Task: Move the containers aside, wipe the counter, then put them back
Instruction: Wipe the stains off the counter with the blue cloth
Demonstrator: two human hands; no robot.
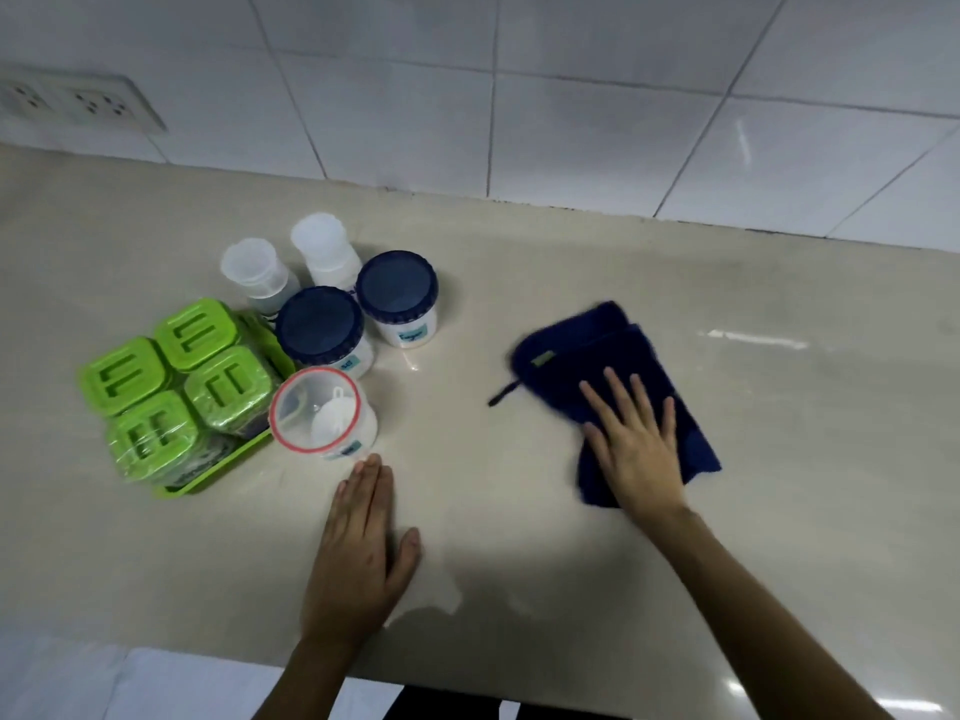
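A dark blue cloth [587,350] lies flat on the beige counter [519,511], right of centre. My right hand [636,444] presses flat on its near part, fingers spread. My left hand [361,553] rests palm down on the bare counter, fingers together, holding nothing. The containers are grouped at the left: two jars with dark blue lids [397,288] [319,324], a clear jar with a red rim [317,410], two translucent white bottles [254,270] [322,246], and several green-lidded boxes [213,330] on a green tray [208,475]. My left fingertips lie just short of the red-rimmed jar.
A white tiled wall [571,96] backs the counter, with a double socket [72,103] at the upper left. The counter's front edge runs along the bottom of the view. The surface around the cloth shines as if wet.
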